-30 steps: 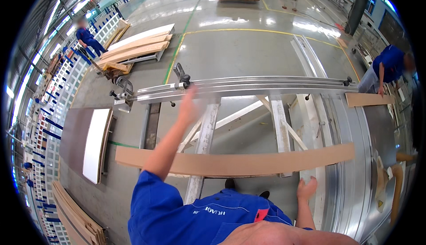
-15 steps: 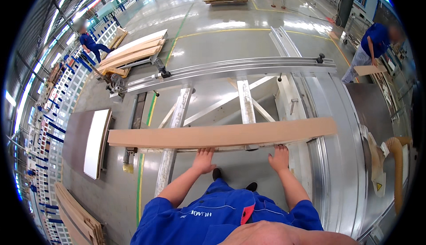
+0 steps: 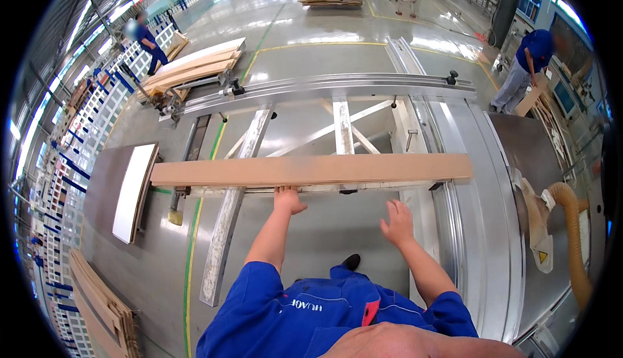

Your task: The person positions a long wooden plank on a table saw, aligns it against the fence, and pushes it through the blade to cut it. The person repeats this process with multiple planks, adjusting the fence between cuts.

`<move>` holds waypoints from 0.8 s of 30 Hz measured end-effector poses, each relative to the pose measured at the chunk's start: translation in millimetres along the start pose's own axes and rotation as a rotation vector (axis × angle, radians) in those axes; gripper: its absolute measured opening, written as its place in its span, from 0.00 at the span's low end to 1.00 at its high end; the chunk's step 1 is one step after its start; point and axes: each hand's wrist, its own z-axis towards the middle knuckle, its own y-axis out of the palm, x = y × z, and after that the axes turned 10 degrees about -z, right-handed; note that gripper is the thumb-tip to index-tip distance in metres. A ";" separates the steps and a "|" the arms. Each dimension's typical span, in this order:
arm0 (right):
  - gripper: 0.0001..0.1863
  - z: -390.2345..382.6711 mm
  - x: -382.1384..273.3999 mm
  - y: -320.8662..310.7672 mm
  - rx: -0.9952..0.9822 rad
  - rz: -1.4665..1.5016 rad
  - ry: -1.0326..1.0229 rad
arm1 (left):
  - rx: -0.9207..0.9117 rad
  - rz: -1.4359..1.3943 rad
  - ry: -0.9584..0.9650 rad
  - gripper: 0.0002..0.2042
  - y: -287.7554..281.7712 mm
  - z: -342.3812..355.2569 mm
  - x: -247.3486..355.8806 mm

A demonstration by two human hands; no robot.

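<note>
Workshop floor (image 3: 162, 274), white panel (image 3: 133, 192) leftmost. I see left hand (image 3: 288, 200) at near edge of brown boards (image 3: 311, 170) lying across frame (image 3: 222, 248); can't tell grip. Seemingly positioning step. Right hand (image 3: 398, 220) open, apart; next push calls for its contact.

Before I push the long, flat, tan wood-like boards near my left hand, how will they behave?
Being flat, the boards probably won't roll. Layered front edges suggest they might slide apart. Long and thin, they may flex when lifted.
</note>
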 end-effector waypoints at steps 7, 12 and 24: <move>0.36 -23.6 -1.5 -33.1 0.054 -0.068 0.016 | -0.047 -0.012 0.024 0.55 1.2 -7.2 -3.3; 0.35 9.0 -28.5 -41.0 0.140 -0.073 -0.020 | 0.000 -0.033 0.053 0.54 -3.1 -18.4 -4.5; 0.37 71.8 -98.5 -47.4 0.125 -0.080 -0.004 | -0.066 -0.002 0.149 0.45 -20.1 -31.4 -9.2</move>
